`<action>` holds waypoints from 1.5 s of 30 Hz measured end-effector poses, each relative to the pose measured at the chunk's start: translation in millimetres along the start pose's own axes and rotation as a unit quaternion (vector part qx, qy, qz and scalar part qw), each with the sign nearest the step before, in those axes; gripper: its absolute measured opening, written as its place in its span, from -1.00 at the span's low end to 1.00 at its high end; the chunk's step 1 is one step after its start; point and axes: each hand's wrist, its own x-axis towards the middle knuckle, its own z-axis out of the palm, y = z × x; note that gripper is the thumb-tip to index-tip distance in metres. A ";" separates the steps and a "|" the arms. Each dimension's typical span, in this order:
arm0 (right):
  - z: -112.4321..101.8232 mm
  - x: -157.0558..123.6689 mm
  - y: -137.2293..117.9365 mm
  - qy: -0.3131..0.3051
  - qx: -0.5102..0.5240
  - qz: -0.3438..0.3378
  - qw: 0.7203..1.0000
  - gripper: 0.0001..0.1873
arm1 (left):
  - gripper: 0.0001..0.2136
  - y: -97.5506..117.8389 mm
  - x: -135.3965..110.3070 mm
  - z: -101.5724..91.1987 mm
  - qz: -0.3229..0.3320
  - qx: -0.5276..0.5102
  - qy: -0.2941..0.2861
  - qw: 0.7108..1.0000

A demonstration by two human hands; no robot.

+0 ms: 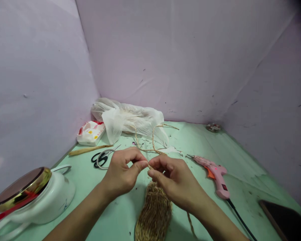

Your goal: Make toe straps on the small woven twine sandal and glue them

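Jute twine (153, 140) is being pinched between the closed fingertips of the left hand (121, 174) and right hand (174, 179), just above the woven jute piece (154, 214) on the table (190, 140), which looks largely built up, while loose twine near the plastic bag (130, 118) is yet to be worked in.

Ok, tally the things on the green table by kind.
Tools: 2, scissors, pink glue gun
Jute: 2, twine, woven piece
Packaging: 2, plastic bag, red-and-white pack
Lidded white pot: 1
Thin stick: 1
Dark flat device: 1
Small round object: 1
Total: 10 discernible
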 end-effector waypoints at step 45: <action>1.5 7.1 1.4 0.013 0.260 0.142 0.955 -0.81 | -0.58 -2.7 -2.9 4.8 -0.153 -0.104 -0.003 0.983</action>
